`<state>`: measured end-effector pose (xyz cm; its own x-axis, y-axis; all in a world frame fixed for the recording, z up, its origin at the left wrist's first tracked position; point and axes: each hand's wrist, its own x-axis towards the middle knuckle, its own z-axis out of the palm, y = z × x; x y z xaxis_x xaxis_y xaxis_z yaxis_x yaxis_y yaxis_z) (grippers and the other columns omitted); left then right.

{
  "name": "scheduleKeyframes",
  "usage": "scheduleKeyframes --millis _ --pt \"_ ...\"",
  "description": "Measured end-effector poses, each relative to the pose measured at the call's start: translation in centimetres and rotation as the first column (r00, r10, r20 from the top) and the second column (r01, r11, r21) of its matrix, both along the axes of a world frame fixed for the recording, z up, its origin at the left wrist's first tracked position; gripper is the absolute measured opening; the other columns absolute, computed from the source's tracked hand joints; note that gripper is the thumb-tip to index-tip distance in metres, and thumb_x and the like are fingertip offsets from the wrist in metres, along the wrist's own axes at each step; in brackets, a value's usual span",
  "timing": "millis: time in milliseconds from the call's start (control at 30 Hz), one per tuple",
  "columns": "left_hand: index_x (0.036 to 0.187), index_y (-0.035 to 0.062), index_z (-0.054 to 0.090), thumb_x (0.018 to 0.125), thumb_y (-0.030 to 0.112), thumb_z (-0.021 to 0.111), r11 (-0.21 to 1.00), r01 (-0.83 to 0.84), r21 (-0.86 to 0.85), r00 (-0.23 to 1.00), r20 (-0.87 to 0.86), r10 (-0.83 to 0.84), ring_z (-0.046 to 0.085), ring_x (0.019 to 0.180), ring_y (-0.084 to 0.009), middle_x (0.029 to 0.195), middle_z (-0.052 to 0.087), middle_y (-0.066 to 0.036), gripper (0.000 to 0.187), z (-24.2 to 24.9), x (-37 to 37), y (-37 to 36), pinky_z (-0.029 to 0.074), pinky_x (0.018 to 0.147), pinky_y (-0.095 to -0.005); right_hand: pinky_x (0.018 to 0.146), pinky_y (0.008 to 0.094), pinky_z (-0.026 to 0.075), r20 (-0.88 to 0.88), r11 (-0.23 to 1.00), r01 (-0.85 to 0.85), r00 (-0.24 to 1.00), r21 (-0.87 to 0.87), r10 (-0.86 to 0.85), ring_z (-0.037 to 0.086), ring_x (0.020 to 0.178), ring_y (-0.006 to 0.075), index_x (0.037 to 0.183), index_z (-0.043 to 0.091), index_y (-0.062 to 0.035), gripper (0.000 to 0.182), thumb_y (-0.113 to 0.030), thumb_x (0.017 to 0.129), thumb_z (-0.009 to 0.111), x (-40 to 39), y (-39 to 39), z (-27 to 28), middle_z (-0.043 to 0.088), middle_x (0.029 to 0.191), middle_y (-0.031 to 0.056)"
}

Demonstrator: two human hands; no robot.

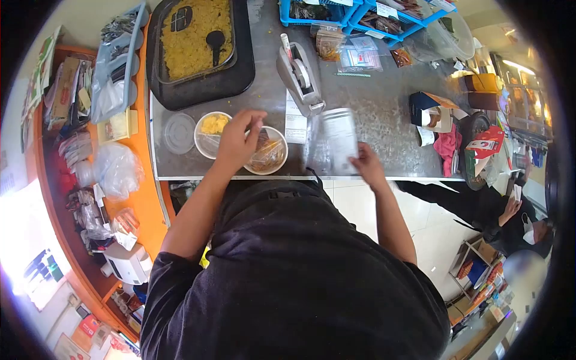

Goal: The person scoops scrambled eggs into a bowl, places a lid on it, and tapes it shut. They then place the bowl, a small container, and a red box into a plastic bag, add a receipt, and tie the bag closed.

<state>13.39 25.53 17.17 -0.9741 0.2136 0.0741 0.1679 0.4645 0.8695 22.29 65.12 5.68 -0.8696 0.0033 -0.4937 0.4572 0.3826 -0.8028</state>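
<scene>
My left hand hovers over two round white bowls, its fingers loosely bent, the thumb apart and nothing visible in it. Yellow food shows in the left bowl. Inside the right bowl lies a clear plastic bag with brownish contents. A clear round lid rests left of them. In my right hand is a white printed paper slip, pinched near its lower right corner and blurred. Another printed slip lies flat on the counter below the tape dispenser.
A black tray of yellow food with a black spoon stands at the back left. Blue baskets and small packets line the back. A pink cloth lies at the right. Another person stands beyond the counter's right end.
</scene>
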Motion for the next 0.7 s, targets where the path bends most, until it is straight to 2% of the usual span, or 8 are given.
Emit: scheduleKeyframes --millis 100,200,300,333,433,500,567,700 --pt "0.114 0.0018 0.065 0.092 0.010 0.065 0.996 0.022 -0.088 0.997 0.076 -0.015 0.067 0.098 -0.0350 0.104 0.068 -0.017 0.024 -0.4 -1.8 0.2 0.053 0.084 -0.0402 0.081 0.0302 0.054 -0.123 0.955 0.275 0.950 -0.107 -0.287 0.068 0.087 0.0158 0.127 0.056 -0.0006 0.039 -0.002 0.091 0.071 -0.8 3.6 -0.8 0.070 0.098 0.0083" --pt "0.116 0.0006 0.065 0.089 0.016 0.071 0.961 0.132 -0.242 0.988 0.116 -0.106 0.067 0.099 -0.0376 0.105 0.069 -0.018 0.032 -3.3 -3.7 2.2 0.054 0.087 -0.0435 0.073 0.0323 0.054 -0.132 0.943 0.239 0.968 0.231 -0.213 0.068 0.080 0.0183 0.125 0.057 0.0007 0.045 -0.009 0.086 0.077 -3.6 2.8 0.4 0.070 0.096 0.0097" --pt "0.114 -0.0013 0.065 0.084 0.020 0.077 0.885 0.214 -0.413 0.966 0.227 -0.127 0.069 0.098 -0.0371 0.106 0.071 -0.019 0.039 -6.8 -5.4 4.5 0.054 0.086 -0.0444 0.075 0.0350 0.055 -0.403 0.862 0.315 0.904 0.397 -0.145 0.068 0.082 0.0236 0.126 0.057 0.0020 0.049 -0.013 0.084 0.079 -4.4 1.0 0.1 0.068 0.103 0.0147" --pt "0.113 -0.0018 0.065 0.083 0.021 0.078 0.847 0.240 -0.475 0.952 0.287 -0.109 0.071 0.096 -0.0351 0.106 0.072 -0.019 0.040 -7.5 -6.1 5.1 0.055 0.084 -0.0431 0.076 0.0385 0.055 -0.624 0.710 0.365 0.770 0.603 0.134 0.067 0.084 0.0278 0.124 0.059 0.0024 0.050 -0.016 0.083 0.081 -4.4 0.4 0.8 0.065 0.108 0.0179" --pt "0.114 -0.0019 0.064 0.081 0.019 0.081 0.826 0.249 -0.506 0.929 0.366 -0.056 0.074 0.090 -0.0317 0.099 0.074 -0.019 0.043 -9.4 -7.4 6.1 0.056 0.080 -0.0407 0.078 0.0403 0.055 -0.638 0.792 0.267 0.746 0.549 0.191 0.068 0.087 0.0291 0.125 0.059 0.0029 0.053 -0.017 0.082 0.082 -4.1 -3.1 2.0 0.066 0.106 0.0177" --pt "0.116 -0.0020 0.062 0.080 0.018 0.081 0.871 0.242 -0.428 0.891 0.454 -0.024 0.073 0.090 -0.0324 0.099 0.074 -0.019 0.046 -10.2 -7.6 6.2 0.056 0.083 -0.0401 0.079 0.0399 0.055 -0.321 0.990 0.047 0.947 0.130 -0.003 0.068 0.090 0.0289 0.124 0.059 0.0034 0.052 -0.017 0.082 0.082 -3.6 -7.4 2.4 0.068 0.104 0.0179" --pt "0.119 -0.0027 0.060 0.079 0.019 0.081 0.929 0.223 -0.295 0.804 0.594 -0.004 0.072 0.095 -0.0351 0.105 0.073 -0.021 0.050 -10.6 -8.0 5.9 0.055 0.090 -0.0399 0.079 0.0360 0.055 -0.236 0.999 0.002 0.972 0.034 0.006 0.068 0.090 0.0255 0.122 0.059 0.0030 0.049 -0.016 0.083 0.082 -3.4 -10.9 0.5 0.069 0.102 0.0152" --pt "0.120 -0.0038 0.057 0.080 0.011 0.081 0.966 0.186 -0.181 0.730 0.683 -0.012 0.074 0.091 -0.0268 0.100 0.075 -0.019 0.050 -10.2 -8.2 5.3 0.056 0.084 -0.0354 0.079 0.0322 0.054 0.107 0.933 0.188 0.981 -0.305 -0.163 0.066 0.088 0.0197 0.122 0.061 0.0021 0.046 -0.017 0.085 0.082 -5.6 -14.9 0.3 0.068 0.098 0.0078"
